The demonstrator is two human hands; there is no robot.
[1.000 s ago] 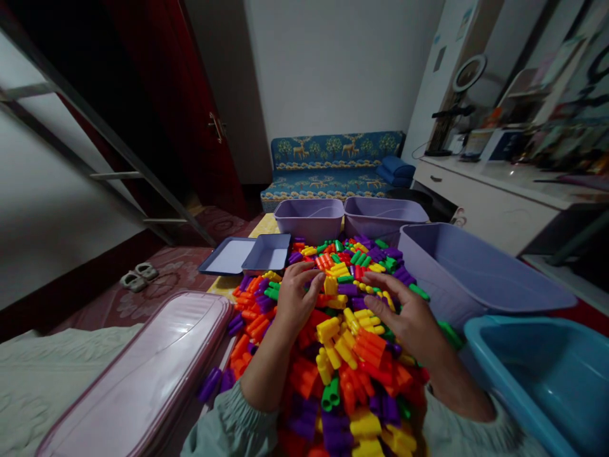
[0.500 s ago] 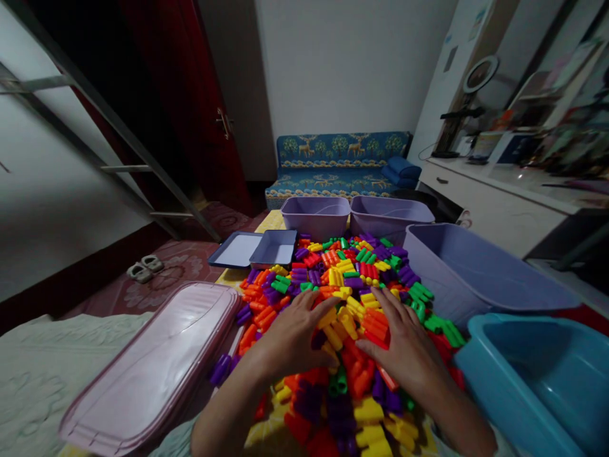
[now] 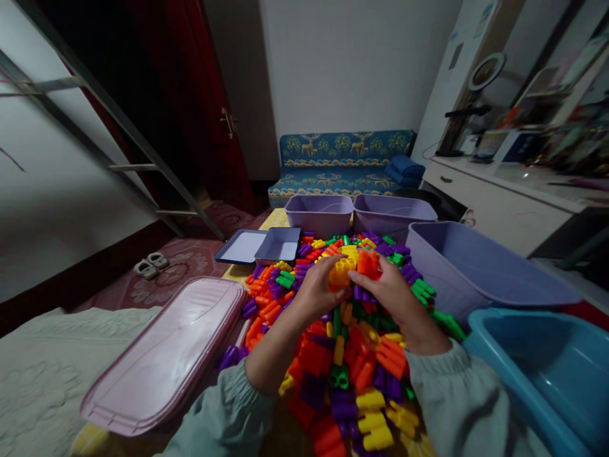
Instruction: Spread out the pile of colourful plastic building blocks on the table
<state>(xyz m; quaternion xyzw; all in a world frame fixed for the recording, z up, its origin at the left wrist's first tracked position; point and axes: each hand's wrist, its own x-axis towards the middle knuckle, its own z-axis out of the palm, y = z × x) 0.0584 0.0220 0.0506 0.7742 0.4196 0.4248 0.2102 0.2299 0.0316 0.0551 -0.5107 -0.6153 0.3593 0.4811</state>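
Note:
A large heap of plastic building blocks (image 3: 316, 358) in red, orange, yellow, green and purple covers the table in front of me. Above its middle, my left hand (image 3: 314, 289) is closed around yellow building blocks (image 3: 340, 271); the exact number is hidden by the fingers. Close beside it, my right hand (image 3: 389, 291) grips an orange building block (image 3: 368, 261), with the thumb on the near side and the fingers partly hidden behind. The two held pieces are side by side; whether they touch I cannot tell.
Purple bins (image 3: 318, 219) stand along the far edge, with a larger purple bin (image 3: 480, 279) and a blue tub (image 3: 537, 374) at the right. Pink lids (image 3: 166, 355) lie at the left, near a shallow blue-grey tray (image 3: 278, 246). A patterned sofa (image 3: 347, 168) stands beyond.
Both hands have moved up and away over the heap. They were spread over the loose blocks before; now each has closed on blocks and lifted them.

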